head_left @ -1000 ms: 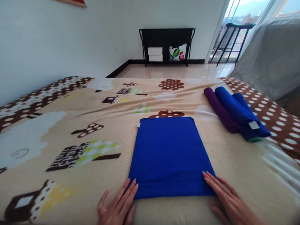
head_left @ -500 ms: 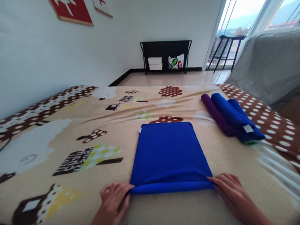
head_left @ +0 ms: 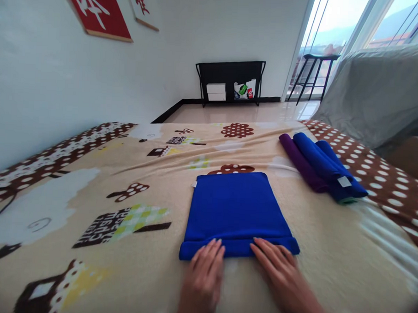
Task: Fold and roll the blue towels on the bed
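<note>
A blue towel point(head_left: 232, 206) lies flat on the patterned blanket, its near edge turned over into a narrow roll. A small white tag sticks out at its far left corner. My left hand point(head_left: 204, 267) rests on the left half of the roll, fingers stretched out over it. On the right half lies my right hand point(head_left: 275, 265), fingers extended and slightly apart. Both palms face down, and neither hand grips the cloth. Rolled towels lie farther right: a purple one point(head_left: 300, 163) beside blue ones point(head_left: 319, 159), with a white tag on one.
The beige blanket point(head_left: 148, 274) with sheep and mushroom prints covers the bed, with brown polka-dot edges. Beyond stand a black rack point(head_left: 229, 72) holding white boxes, a dark stool point(head_left: 313, 73) by the window and a grey covered piece of furniture point(head_left: 385, 85).
Both hands have let go of the towel's near corners and moved inward onto the roll. The rolled edge has moved slightly away from me. The camera view has tilted a little.
</note>
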`<state>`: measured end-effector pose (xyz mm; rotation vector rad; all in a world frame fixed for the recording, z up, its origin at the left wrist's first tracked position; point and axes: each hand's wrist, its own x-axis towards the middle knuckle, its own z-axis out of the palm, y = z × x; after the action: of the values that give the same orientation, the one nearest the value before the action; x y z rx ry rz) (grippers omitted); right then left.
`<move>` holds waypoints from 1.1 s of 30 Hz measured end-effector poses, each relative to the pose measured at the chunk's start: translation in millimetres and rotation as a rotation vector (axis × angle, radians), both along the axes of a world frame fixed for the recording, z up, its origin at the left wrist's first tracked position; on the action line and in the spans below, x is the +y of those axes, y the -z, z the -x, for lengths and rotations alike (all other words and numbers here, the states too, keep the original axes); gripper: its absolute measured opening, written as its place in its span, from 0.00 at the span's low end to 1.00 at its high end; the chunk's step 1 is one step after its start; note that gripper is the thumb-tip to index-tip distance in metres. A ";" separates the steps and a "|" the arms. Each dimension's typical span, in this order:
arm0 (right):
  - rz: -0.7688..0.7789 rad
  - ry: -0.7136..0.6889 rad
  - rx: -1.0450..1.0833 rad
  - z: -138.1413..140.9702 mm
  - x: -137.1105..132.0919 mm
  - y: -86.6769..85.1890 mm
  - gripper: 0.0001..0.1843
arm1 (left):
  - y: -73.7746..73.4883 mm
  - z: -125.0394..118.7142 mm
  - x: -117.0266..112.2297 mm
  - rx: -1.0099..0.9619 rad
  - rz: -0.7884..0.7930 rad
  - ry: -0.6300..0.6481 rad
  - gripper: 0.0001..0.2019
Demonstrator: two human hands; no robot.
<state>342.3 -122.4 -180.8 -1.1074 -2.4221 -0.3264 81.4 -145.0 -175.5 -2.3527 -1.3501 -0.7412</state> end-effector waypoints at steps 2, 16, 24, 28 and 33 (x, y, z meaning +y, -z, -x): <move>0.026 0.079 -0.034 -26.7 1.9 2.7 0.24 | -1.0 31.1 -4.9 0.029 -0.015 -0.068 0.18; 0.085 0.208 -0.086 -30.8 21.9 -1.0 0.32 | -14.0 47.5 11.2 0.224 0.177 -0.235 0.26; 0.197 -0.011 -0.126 19.0 25.0 -18.2 0.30 | -31.5 -6.7 27.6 0.260 0.289 0.034 0.27; 0.236 0.145 -0.069 -11.5 34.2 -5.8 0.32 | -18.2 32.1 29.8 0.239 0.305 -0.151 0.27; 0.222 0.172 -0.030 -10.8 34.5 -16.8 0.30 | -22.7 27.3 27.6 0.204 0.201 -0.262 0.26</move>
<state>353.0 -87.9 -164.0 -1.4206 -2.4394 -0.1305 54.2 -117.4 -152.7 -2.2594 -1.6611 -0.2932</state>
